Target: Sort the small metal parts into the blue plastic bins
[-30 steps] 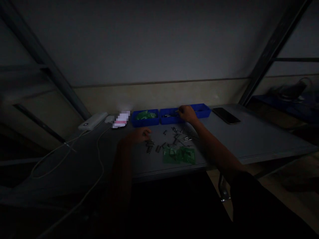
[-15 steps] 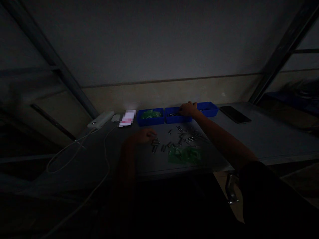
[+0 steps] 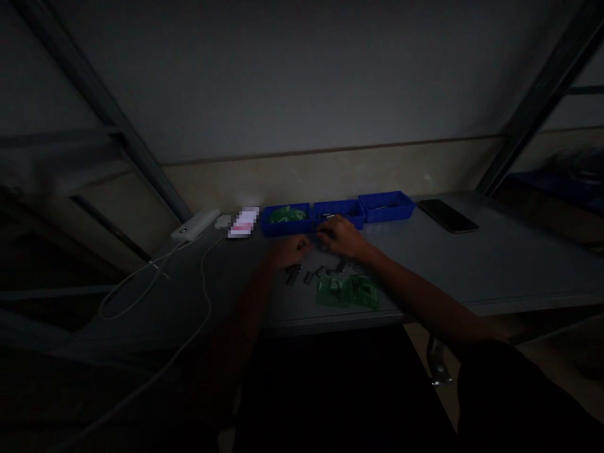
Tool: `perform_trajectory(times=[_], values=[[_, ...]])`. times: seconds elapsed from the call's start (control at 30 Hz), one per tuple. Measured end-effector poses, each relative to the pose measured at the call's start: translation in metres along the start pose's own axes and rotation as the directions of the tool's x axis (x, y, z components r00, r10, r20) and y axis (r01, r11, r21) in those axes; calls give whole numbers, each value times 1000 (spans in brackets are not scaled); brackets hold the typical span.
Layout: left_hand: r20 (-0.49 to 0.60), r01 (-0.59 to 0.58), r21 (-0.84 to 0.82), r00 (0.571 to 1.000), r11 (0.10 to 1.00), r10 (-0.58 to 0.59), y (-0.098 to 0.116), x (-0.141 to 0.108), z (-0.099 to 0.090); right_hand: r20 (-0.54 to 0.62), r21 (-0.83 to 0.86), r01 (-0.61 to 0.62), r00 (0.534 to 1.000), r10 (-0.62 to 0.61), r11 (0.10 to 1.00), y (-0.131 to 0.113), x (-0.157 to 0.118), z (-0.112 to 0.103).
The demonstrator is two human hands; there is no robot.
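My left hand (image 3: 291, 250) is closed in front of the left blue bin, its fingertips pressed on something too small and dark to make out. Close beside it, my right hand (image 3: 340, 235) curls in front of the middle blue bin (image 3: 362, 220), its fingers pinched on something hidden. Several small metal pieces (image 3: 308, 277) are scattered on the table just below both hands. Two green plastic packets (image 3: 333, 293) lie near the table's front edge. Green packets (image 3: 287, 215) fill the left blue bin (image 3: 268, 230). The right blue bin (image 3: 389, 214) holds a few thin dark pieces.
A dark phone (image 3: 448, 216) lies at the right of the grey table (image 3: 438, 270). At the left are a lit phone (image 3: 244, 222), a white power strip (image 3: 197, 225) and a loose white cable (image 3: 206, 296). A wall stands behind the bins.
My right hand has come out of the bins, moving left and down towards my left hand. My left hand has moved right and slightly up. The fingers of both are now nearly together.
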State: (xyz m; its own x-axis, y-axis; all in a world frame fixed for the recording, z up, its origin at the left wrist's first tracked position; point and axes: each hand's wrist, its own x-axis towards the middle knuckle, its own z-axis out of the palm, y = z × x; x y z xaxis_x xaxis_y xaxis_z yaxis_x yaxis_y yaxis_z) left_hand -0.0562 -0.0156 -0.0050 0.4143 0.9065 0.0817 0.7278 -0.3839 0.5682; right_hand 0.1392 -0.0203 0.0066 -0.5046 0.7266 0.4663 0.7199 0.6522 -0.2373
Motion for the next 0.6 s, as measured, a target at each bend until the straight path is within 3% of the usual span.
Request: perform_trajectory(times=[0.07,0.17,0.3,0.47,0.6], values=[[2,1,-128,1000,992,0,5,12,2,19,38,56,998,-57,998,-2,1,4],[42,19,-294,999,956,-7,9,29,5,-2,64,37,999,-37,997,3,0,3],[84,35,-384,996,923,-3,4,40,9,-22,87,10,1000,-8,996,12,-1,-1],[-22,126,-467,988,875,-155,4,31,16,-15,100,-2,1000,4,995,10,-1,0],[-122,10,-600,987,800,-104,10,24,19,-59,89,-68,996,73,994,6,0,0]])
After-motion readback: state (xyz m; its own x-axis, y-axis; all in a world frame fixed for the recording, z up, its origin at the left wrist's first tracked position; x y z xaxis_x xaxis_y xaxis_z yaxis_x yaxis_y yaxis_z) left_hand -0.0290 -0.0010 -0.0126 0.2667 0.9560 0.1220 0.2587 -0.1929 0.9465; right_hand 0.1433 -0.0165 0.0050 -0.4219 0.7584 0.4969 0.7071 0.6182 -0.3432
